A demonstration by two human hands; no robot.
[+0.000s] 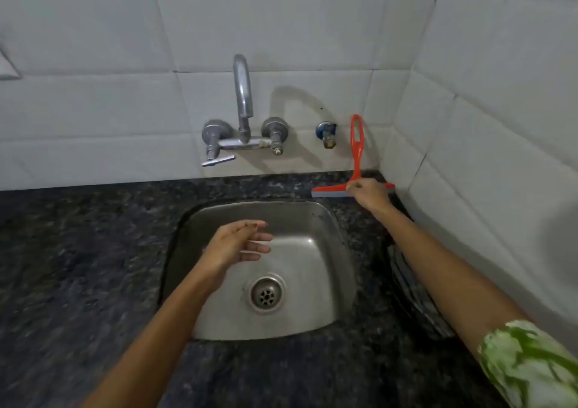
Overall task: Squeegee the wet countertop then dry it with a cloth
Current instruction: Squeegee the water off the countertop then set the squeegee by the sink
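A red plastic squeegee (355,157) with a long looped handle and a grey rubber blade stands at the upper right of the frame, its handle leaning up against the white tiled wall (125,101) and its blade resting on the back strip of the countertop (78,251). The right hand (369,193) reaches into that corner and grips the squeegee where the handle meets the crossbar, fingers curled over it. The left hand (237,243) hovers at centre frame above the sink (316,251), fingers loosely spread and holding nothing. The countertop is dark speckled stone with a glossy sheen; the sink is a rounded square basin of brushed steel set into it, with a round perforated drain (266,295) at its bottom. A chrome wall-mounted tap (242,110) with a curved spout and two valves sits above the basin, and a small blue-and-brass valve (327,134) lies to its right. A green-and-white patterned sleeve (528,364) shows at lower right. The glossy tiles meet in a corner at the right.
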